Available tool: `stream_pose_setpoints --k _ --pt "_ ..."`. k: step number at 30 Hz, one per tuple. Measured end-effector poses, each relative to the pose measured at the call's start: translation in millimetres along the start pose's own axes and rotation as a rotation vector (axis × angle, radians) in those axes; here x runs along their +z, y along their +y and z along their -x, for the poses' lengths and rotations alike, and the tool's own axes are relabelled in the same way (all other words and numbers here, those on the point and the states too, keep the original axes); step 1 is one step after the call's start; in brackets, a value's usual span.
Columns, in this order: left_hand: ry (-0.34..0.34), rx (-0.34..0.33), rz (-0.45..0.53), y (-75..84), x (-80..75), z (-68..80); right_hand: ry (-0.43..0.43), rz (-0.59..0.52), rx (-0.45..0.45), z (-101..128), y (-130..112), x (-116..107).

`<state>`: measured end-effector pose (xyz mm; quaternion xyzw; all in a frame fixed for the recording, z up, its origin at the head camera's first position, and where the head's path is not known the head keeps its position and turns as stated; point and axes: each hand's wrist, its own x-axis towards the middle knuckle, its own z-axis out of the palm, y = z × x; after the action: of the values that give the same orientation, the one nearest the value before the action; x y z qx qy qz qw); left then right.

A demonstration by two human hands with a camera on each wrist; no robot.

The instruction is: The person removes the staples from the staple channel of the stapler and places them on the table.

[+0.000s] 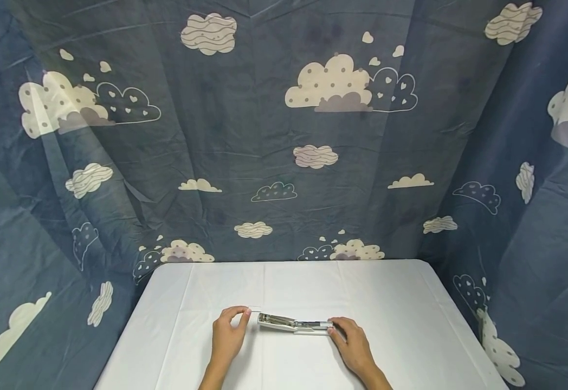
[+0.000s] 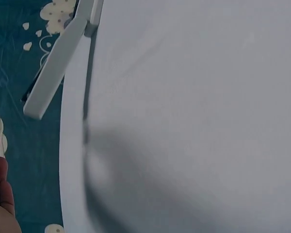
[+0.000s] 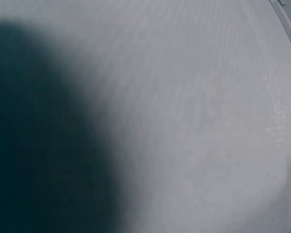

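Pinching the stapler [image 1: 276, 322] in my right hand [image 1: 352, 342], I'd align the strip [image 1: 256, 311] my left hand [image 1: 227, 333] pinches with the end opposite that grip.

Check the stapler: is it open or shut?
Open. The head view shows the stapler with its two long parts spread apart, insides exposed; the right hand grips one end.

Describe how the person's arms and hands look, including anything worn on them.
The left hand and right hand are bare, without gloves or visible rings. The visible parts of the left forearm and right forearm show no sleeves or cables. Finer details are too small to tell.
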<state>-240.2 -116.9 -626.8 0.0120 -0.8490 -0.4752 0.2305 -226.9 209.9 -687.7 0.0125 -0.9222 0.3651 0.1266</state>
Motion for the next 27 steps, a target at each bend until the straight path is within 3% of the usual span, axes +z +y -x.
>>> stream_pose_setpoints --k 11,18,27 --pt "0.001 -0.065 -0.022 -19.8 -15.2 -1.2 -0.056 0.015 0.064 -1 2 1" --pt "0.000 -0.093 -0.053 -29.0 -14.1 1.0 -0.060 0.003 0.069 -2 2 0" --pt "-0.084 -0.188 -0.111 -33.6 -10.3 2.4 -0.067 0.016 0.076 -2 -1 -1"
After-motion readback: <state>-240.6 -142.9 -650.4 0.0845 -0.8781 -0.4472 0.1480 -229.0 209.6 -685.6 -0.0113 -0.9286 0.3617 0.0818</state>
